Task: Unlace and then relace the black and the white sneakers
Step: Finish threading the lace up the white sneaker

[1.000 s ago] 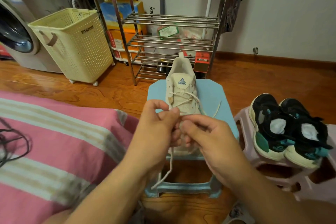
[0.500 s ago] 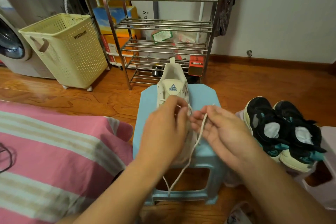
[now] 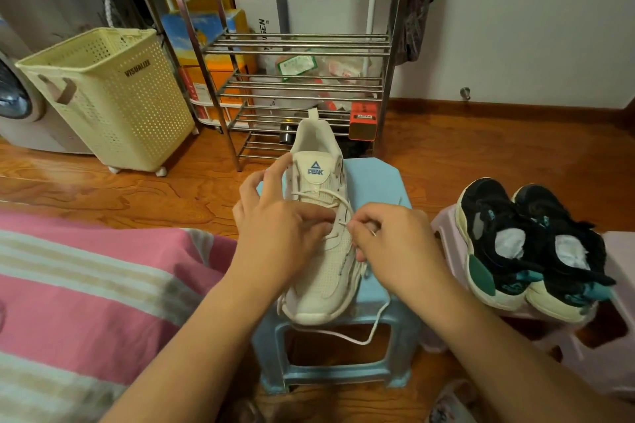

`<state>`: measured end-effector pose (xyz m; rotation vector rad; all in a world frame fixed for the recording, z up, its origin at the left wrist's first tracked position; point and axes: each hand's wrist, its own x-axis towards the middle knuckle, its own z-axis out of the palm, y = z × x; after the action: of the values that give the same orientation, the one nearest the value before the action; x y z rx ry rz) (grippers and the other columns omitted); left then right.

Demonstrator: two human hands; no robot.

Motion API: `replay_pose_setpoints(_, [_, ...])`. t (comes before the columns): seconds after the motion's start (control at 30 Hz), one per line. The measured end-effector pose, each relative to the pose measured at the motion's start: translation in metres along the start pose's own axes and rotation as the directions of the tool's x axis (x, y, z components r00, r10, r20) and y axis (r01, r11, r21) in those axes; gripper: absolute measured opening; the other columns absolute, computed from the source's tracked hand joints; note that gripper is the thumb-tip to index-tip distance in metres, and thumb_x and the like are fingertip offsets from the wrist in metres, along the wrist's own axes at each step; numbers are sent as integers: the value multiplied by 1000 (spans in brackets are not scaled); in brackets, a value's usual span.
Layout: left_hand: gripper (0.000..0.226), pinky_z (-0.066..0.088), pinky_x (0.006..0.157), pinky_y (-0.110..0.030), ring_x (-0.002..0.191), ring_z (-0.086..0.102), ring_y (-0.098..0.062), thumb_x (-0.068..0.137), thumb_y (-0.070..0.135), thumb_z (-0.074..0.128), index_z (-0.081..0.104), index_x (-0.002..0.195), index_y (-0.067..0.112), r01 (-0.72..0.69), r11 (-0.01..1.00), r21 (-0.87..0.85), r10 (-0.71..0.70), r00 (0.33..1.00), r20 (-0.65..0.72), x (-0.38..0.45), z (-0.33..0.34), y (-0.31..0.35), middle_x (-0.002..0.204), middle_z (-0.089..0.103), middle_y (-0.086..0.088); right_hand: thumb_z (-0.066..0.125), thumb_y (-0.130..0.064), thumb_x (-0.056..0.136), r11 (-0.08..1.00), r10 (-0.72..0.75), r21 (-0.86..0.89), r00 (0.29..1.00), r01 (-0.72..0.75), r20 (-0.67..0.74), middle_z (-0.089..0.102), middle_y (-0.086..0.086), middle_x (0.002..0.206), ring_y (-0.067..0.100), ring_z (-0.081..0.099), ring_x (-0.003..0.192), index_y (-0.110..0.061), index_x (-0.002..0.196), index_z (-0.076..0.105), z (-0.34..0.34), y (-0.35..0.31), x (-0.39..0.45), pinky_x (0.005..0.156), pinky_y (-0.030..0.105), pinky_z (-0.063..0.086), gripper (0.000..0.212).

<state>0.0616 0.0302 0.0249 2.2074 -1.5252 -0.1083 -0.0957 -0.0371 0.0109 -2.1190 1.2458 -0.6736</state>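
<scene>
cream sneaker on blue stool, lacing in hand

cream-white sneaker (image 3: 319, 240): one, toe toward the person, standing on a pale blue plastic stool (image 3: 374, 182) (no tabletop here; the stool serves). tongue up, logo patch showing.

lace (image 3: 321, 197): cream, crossed loosely over the upper eyelets; one free end trails off the toe and hangs in a loop below the stool's front edge.

left hand (image 3: 278, 233): lying over the sneaker's left side, thumb and forefinger pinching at the lace by a middle eyelet, the other fingers spread toward the collar and steadying the upper.

right hand (image 3: 391, 240): fingers curled, pinching a short run of lace just beside the right eyelets; the tip itself is too small to make out.

black sneakers (image 3: 529, 244): pair, teal and cream trim, side by side on a lilac stool (image 3: 446, 230) to the right, well apart from both hands; white stuffing inside, laces apparently in place.

judgement: whether the lace is going in or coming out cannot be told from this alone. either way, it likely pays to keep the left hand pressing the upper flat, work one crossing at a time, draw the lace straight through the eyelet without twisting, and mind the hanging end so it does not snag on the stool.
</scene>
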Motion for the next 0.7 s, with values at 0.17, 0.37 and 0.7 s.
replay_pose_setpoints(0.17, [19,12,117,-43,145,2,-12,87,39,75,73,97,55,66,983,-171,-57,997,56,-4,2,-2,168,3,16,63,-27,94,997,50,57,998,-52,38,67,-5,59,10,68,61,-28,77,70,1,2,4,67,39,60,18])
replay_pose_setpoints(0.37, [24,10,119,-46,146,4,-15,88,36,74,71,93,59,87,966,-245,-75,996,58,-4,1,0,167,7,16,64,-21,95,996,16,88,998,-22,68,67,-4,61,6,67,55,-25,78,69,2,1,6,65,38,61,19])
replay_pose_setpoints(0.7, [25,10,121,-44,147,2,-12,86,34,76,72,93,58,86,959,-270,-65,994,83,-1,0,2,168,3,14,54,-24,98,932,-224,-293,974,214,-1,63,-4,76,17,57,71,-19,85,66,7,-13,3,60,31,38,18])
